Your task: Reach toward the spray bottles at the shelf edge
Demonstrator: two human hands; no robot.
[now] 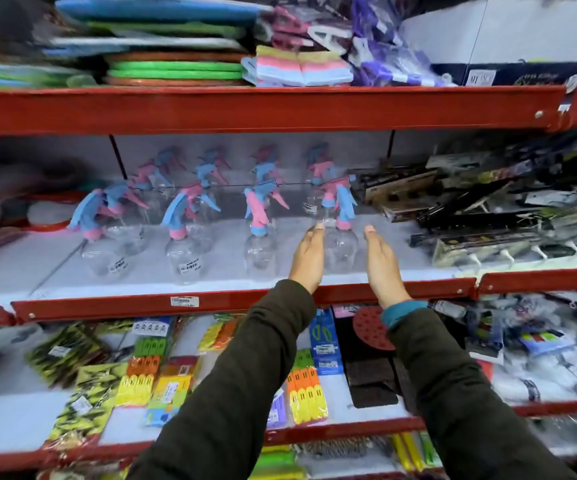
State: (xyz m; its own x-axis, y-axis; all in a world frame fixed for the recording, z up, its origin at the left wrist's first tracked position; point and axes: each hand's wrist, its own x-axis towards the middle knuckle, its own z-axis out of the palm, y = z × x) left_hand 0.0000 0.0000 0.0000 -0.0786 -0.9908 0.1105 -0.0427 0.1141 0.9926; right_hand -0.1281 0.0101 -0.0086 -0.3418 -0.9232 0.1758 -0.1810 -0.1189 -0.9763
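Neither hand had hold of anything: the left hand (308, 258) and the right hand (382, 260) were both stretched out flat, fingers straight and together, palms facing each other on either side of a clear spray bottle (339, 233). The left hand's fingers lay against or just beside the bottle's left flank; whether they actually touched it could not be told. The right hand stood a little apart from its right side.

That bottle was transparent plastic with a rounded body, a pink collar and a pink-and-blue trigger head, and a small white label near its neck. It stood at the right end of the front row on the middle shelf (72, 271), a white board with a red front rail.

More spray bottles (186, 237) of the same kind stood to its left and in a row behind. Dark packaged goods (481, 216) lay piled to the right. Stacked coloured cloths (301, 65) sat on the shelf above, and packs of coloured clips (306, 393) lay on the one below.
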